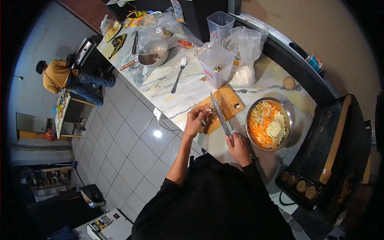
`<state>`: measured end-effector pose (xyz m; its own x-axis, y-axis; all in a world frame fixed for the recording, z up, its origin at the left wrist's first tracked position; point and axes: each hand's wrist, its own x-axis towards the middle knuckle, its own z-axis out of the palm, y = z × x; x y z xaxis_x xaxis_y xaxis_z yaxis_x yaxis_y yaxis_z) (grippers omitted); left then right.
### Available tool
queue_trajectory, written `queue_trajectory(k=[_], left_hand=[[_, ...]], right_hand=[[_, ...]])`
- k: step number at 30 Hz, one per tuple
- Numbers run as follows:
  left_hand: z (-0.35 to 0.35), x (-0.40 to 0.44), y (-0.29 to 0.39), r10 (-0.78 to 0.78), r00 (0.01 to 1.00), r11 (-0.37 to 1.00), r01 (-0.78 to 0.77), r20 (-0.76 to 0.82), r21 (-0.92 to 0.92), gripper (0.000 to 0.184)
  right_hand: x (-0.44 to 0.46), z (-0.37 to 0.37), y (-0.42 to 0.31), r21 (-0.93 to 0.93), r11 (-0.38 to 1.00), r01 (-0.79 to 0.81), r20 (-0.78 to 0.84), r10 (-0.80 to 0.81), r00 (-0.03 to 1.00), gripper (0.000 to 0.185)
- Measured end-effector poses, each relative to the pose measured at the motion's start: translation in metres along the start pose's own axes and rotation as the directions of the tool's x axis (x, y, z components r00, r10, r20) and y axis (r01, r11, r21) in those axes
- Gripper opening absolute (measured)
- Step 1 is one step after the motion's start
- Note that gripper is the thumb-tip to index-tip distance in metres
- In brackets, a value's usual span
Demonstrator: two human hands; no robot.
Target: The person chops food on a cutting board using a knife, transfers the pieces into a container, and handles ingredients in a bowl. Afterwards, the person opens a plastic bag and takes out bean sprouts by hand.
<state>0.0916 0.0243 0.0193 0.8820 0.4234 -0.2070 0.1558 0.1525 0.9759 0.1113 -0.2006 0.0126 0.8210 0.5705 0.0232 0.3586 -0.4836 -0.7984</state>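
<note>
My right hand (239, 149) is wrapped round the handle of a kitchen knife (220, 114), whose long blade points away from me over a wooden cutting board (233, 96). At the board's left side, my left hand (196, 121) pinches a small pale piece of food (208, 110); its kind is too small to tell. Finely chopped bits (216, 107) lie beside the blade. A round pale piece (237, 106) sits near the board's right edge. Just right of my right hand stands a metal bowl (291, 129) with shredded carrot (260, 127) and a creamy pale mound (276, 129).
Behind the board are a clear plastic container (216, 64), a bag of white stuff (244, 74) and a fork (179, 76). A saucepan (158, 58) sits farther left. An egg (289, 83) lies behind the bowl; a black grill (320, 148) is at right. Another person (60, 76) stands far left.
</note>
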Motion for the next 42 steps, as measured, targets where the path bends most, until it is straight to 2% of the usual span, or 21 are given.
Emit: queue_trajectory(k=[1,3,7,9,11,13,14,16,20,22,23,25,27,29,30,31,33,35,37,39,42], left_hand=[[0.001,-0.001,0.000,0.000,1.000,1.000,0.000,0.003,0.003,0.023],[0.003,-0.001,-0.002,-0.056,0.998,0.989,0.049,-0.043,-0.140,0.021],[-0.004,-0.002,-0.009,0.023,0.999,0.994,-0.027,-0.033,-0.108,0.021],[-0.004,0.000,-0.013,0.031,0.996,0.993,-0.040,-0.079,-0.111,0.018],[-0.003,0.002,-0.015,0.032,0.994,0.994,-0.042,-0.102,-0.097,0.016],[-0.001,0.003,-0.017,0.032,0.991,0.996,-0.043,-0.129,-0.084,0.014],[-0.001,0.003,-0.018,0.055,0.991,0.996,-0.063,-0.121,-0.060,0.016],[0.001,0.005,-0.021,0.077,0.991,0.996,-0.082,-0.113,-0.038,0.018],[0.006,0.008,-0.022,0.079,0.984,0.996,-0.085,-0.157,-0.031,0.013],[0.009,0.008,-0.020,0.099,0.980,0.994,-0.105,-0.175,-0.029,0.013],[0.010,0.008,-0.020,0.100,0.980,0.995,-0.098,-0.170,0.021,0.014],[0.012,0.007,-0.021,0.100,0.981,0.993,-0.089,-0.167,0.071,0.015],[0.017,0.007,-0.022,0.105,0.986,0.993,-0.098,-0.131,0.063,0.017],[0.022,0.006,-0.023,0.111,0.986,0.991,-0.100,-0.122,0.091,0.016],[0.024,0.005,-0.023,0.158,0.982,0.985,-0.149,-0.101,0.087,0.016],[0.026,0.004,-0.022,0.205,0.975,0.977,-0.199,-0.081,0.082,0.016],[0.025,0.001,-0.020,0.188,0.978,0.982,-0.183,-0.093,0.053,0.015],[0.023,0.000,-0.020,0.141,0.985,0.984,-0.151,-0.102,-0.098,0.015],[0.020,0.000,-0.016,0.111,0.989,0.987,-0.121,-0.098,-0.102,0.014],[0.017,0.000,-0.015,0.078,0.993,0.991,-0.088,-0.093,-0.105,0.014],[0.009,0.003,-0.018,0.052,0.993,0.996,-0.060,-0.104,-0.071,0.017]], right_hand=[[0.000,0.000,-0.001,0.003,1.000,-0.002,-0.003,0.002,1.000,0.023],[0.002,0.000,-0.003,-0.021,1.000,-0.002,-0.011,0.002,1.000,0.024],[0.006,0.008,0.007,-0.030,0.999,-0.013,-0.072,0.010,0.997,0.022],[0.008,0.011,0.011,-0.152,0.988,-0.025,-0.160,0.000,0.987,0.021],[0.008,0.015,0.014,-0.196,0.978,-0.071,-0.163,0.039,0.986,0.022],[0.010,0.018,0.016,-0.330,0.943,-0.047,-0.250,-0.039,0.967,0.022],[0.011,0.020,0.018,-0.330,0.943,-0.045,-0.248,-0.041,0.968,0.022],[0.016,0.022,0.012,-0.268,0.949,-0.165,-0.216,0.108,0.970,0.024],[0.024,0.021,-0.009,-0.395,0.898,-0.193,-0.185,0.128,0.974,0.031],[0.027,0.020,-0.022,-0.408,0.910,-0.079,-0.258,-0.031,0.966,0.040],[0.030,0.020,-0.025,-0.409,0.909,-0.080,-0.256,-0.030,0.966,0.040],[0.038,0.020,-0.033,-0.329,0.944,0.016,-0.214,-0.091,0.973,0.048],[0.048,0.021,-0.039,-0.288,0.956,0.057,-0.200,-0.119,0.973,0.045],[0.060,0.026,-0.041,0.097,0.980,0.172,-0.170,-0.154,0.973,0.042],[0.066,0.027,-0.041,0.107,0.970,0.220,-0.192,-0.197,0.961,0.037],[0.071,0.030,-0.037,0.107,0.969,0.221,-0.191,-0.198,0.961,0.037],[0.082,0.037,-0.030,0.323,0.932,0.161,-0.147,-0.119,0.982,0.028],[0.087,0.038,-0.027,0.396,0.911,0.115,-0.103,-0.081,0.991,0.024],[0.090,0.039,-0.025,0.464,0.884,0.064,-0.057,-0.043,0.997,0.019],[0.092,0.041,-0.023,0.637,0.770,-0.021,0.013,0.016,1.000,0.014],[0.092,0.041,-0.018,0.624,0.780,-0.037,0.048,0.009,0.999,0.012]])
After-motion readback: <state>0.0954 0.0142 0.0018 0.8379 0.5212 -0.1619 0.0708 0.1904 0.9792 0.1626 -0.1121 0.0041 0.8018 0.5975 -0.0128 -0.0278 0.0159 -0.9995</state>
